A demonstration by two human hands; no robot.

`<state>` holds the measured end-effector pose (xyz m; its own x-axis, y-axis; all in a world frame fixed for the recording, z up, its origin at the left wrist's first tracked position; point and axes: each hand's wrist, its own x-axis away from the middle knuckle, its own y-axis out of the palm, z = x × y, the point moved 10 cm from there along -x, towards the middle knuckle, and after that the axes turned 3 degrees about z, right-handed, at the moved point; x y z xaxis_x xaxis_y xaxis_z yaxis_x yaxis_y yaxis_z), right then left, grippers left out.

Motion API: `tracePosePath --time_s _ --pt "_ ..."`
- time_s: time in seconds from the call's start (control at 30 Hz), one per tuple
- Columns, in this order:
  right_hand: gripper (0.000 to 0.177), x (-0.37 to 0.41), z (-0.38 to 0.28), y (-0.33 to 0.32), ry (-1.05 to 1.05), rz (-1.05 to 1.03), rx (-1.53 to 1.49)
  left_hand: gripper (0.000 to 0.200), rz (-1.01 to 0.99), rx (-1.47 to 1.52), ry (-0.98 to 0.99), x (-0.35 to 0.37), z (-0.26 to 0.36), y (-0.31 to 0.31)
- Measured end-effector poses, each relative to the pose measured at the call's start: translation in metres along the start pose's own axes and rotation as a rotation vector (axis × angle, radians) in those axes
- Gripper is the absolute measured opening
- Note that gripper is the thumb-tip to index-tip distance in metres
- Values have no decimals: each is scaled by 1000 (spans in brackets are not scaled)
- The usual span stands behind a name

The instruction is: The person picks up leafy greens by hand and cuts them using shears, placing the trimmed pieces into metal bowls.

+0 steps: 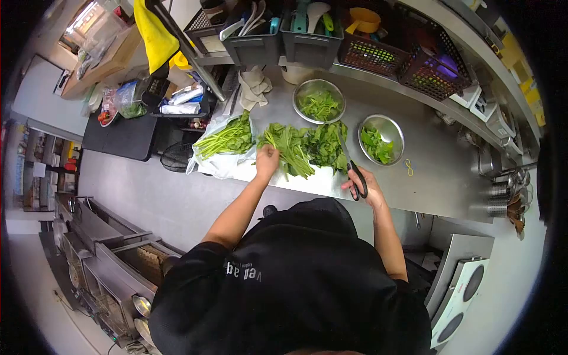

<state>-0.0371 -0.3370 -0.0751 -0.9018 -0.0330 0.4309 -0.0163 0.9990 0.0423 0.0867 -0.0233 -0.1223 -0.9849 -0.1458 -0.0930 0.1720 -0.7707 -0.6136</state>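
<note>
Piles of leafy greens (290, 148) lie along the front edge of the steel counter. My left hand (267, 163) is closed at the lower left of the middle pile, on some of its stems. In my right hand (368, 186) are black-handled scissors (357, 180), their blades pointing up beside the darker leaves (327, 147). To the left, a bunch with long stems (228, 139) rests on a white plastic bag (222, 165). Behind the piles stands a steel bowl (296, 93) with cut greens; a second steel bowl (402, 139) with leaves stands to the right.
A beige cloth (254, 87) lies at the back of the counter, below dark bins (312, 47) of utensils and baskets (373, 56) on a shelf. Yellow rubber bands (409, 168) lie right of the bowls. A black board (118, 137) is at the left.
</note>
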Motion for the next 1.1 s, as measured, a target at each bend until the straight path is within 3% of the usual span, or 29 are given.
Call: tracePosePath --time_s 0.03,0.1,0.17,0.23,0.3,0.33,0.37,0.43,0.5,0.57,0.63,0.73,0.8,0.9,0.93,1.1 --pt "46 1 0 0 -2 5 -5 21 103 105 115 0 11 -13" --pt "49 3 -12 15 -95 -53 53 18 96 84 171 1 34 -23" --pt "51 1 -21 27 -63 -79 116 15 117 255 20 3 53 -44" --pt "52 -2 -39 55 -149 -189 119 19 151 230 18 -2 55 -50" --pt "52 -4 -50 72 -140 -207 178 19 25 438 -27 -6 59 -42" --pt "50 -7 -51 80 -144 -250 180 16 -74 583 -191 -3 54 -32" --pt "48 -8 -52 89 -148 -293 182 16 -67 584 -188 -4 57 -34" --pt "47 -7 -62 99 -145 -268 239 17 107 210 87 -10 79 -59" --pt "50 -12 -60 104 -91 -281 316 16 67 208 41 -18 61 -53" --pt "51 -22 -47 104 -40 -290 340 14 -23 506 -7 -20 60 -44" --pt "52 -24 -34 104 17 -304 363 14 -42 555 -95 -17 50 -39" --pt "49 -28 -30 111 27 -322 347 15 -63 650 -257 -16 40 -38" --pt "53 -31 -31 113 38 -268 113 16 -96 843 -409 -5 36 -27" --pt "50 -41 -42 120 -30 -95 -19 15 -116 906 -465 8 42 -10" --pt "59 -45 -46 123 -28 -78 32 16 -125 901 -473 14 48 -7" --pt "64 -79 -15 130 -83 -61 -111 17 -148 867 -411 24 54 2"
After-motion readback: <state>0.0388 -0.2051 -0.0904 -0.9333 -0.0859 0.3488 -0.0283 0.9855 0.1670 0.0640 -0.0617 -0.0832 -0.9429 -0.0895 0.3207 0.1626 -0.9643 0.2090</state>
